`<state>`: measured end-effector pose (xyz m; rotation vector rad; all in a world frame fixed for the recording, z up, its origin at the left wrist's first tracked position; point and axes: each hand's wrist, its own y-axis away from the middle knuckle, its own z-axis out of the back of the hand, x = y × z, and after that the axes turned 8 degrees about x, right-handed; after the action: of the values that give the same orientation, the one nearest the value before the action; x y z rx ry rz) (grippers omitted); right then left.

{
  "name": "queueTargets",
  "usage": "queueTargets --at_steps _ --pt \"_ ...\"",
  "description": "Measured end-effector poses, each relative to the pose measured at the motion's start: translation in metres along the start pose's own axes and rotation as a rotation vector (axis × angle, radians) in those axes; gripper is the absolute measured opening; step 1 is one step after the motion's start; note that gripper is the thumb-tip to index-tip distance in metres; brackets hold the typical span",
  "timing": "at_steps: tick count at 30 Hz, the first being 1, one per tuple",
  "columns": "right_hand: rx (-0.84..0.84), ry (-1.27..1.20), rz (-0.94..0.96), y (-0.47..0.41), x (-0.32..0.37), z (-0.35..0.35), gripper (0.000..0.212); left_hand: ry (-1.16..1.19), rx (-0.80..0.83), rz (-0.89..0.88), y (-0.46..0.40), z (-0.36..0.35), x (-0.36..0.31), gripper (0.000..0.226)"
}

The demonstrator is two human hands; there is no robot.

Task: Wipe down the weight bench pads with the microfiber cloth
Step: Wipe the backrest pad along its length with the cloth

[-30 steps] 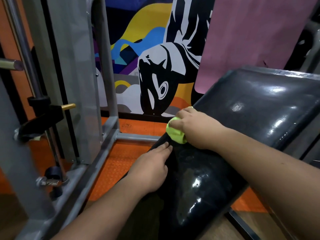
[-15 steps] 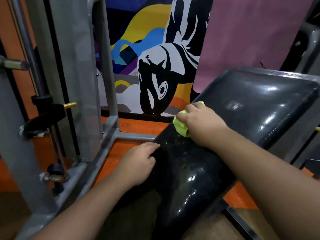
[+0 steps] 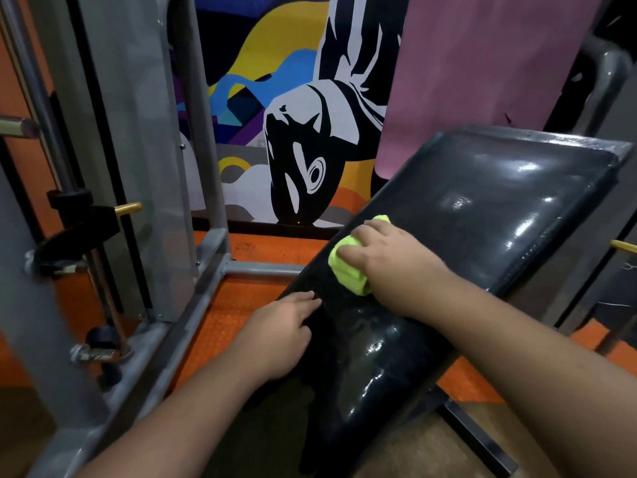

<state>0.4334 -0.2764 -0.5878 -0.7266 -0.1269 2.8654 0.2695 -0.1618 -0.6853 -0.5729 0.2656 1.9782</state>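
right hand (image 3: pixel 389 257) laid over a bunched yellow-green microfiber cloth (image 3: pixel 348 267), fingers curled down around the wad and pressing it onto the black backrest pad (image 3: pixel 499 205) close to that pad's left edge, at the lower end of the incline. left hand (image 3: pixel 279 336) flat and relaxed, fingers (image 3: pixel 303 301) extended together, tips touching the left rim of the black seat pad (image 3: pixel 375 370) just below the cloth; nothing gripped. both pads glossy, with bright highlights, meeting in a shallow crease under the right forearm; backrest rising toward upper right, seat narrowing toward the viewer. no containers in sight. left pad edge dropping to an orange rubber floor (image 3: pixel 220 319), a narrow strip bounded by the grey steel rack frame (image 3: pixel 193 305), whose base rail runs diagonally alongside the left forearm and whose crossbar meets the bench near the cloth. chrome guide rod (image 3: pixel 51 146) with a black collar and brass pin (image 3: pixel 128 208) at far left. painted mural (image 3: pixel 296 139) and a pink mat (image 3: pixel 482 63) standing behind the bench. broad uncovered stretch of backrest up and right of the cloth.
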Motion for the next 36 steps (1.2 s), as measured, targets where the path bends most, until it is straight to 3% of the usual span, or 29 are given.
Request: queueTargets --at_steps 5,10,15,18,23,28,32,36 --pt "-0.024 -0.026 -0.104 -0.010 -0.001 0.016 0.058 0.039 0.008 0.036 0.000 -0.004 0.000 0.066" --pt "-0.058 -0.042 0.030 0.023 -0.003 0.000 0.056 0.070 0.013 0.018 0.004 -0.008 0.000 0.068" --pt "-0.067 -0.014 -0.110 0.005 -0.004 0.015 0.051 0.072 0.009 0.034 0.002 -0.008 0.000 0.068" --pt "-0.069 0.002 -0.010 0.018 -0.002 -0.001 0.056 0.079 0.018 0.032 0.004 -0.006 0.000 0.068" --pt "-0.087 -0.031 -0.076 0.013 -0.013 0.012 0.054 0.075 0.010 0.031 0.006 -0.007 -0.002 0.069" --pt "-0.023 -0.069 0.029 0.041 0.000 -0.001 0.065 0.075 0.013 0.014 0.008 -0.008 -0.002 0.069" --pt "-0.065 -0.051 -0.069 0.029 -0.007 0.013 0.063 0.103 0.012 0.035 0.006 -0.008 0.000 0.069" --pt "-0.005 -0.048 0.014 0.044 0.000 -0.002 0.071 0.088 0.027 0.030 0.004 -0.008 0.003 0.071"
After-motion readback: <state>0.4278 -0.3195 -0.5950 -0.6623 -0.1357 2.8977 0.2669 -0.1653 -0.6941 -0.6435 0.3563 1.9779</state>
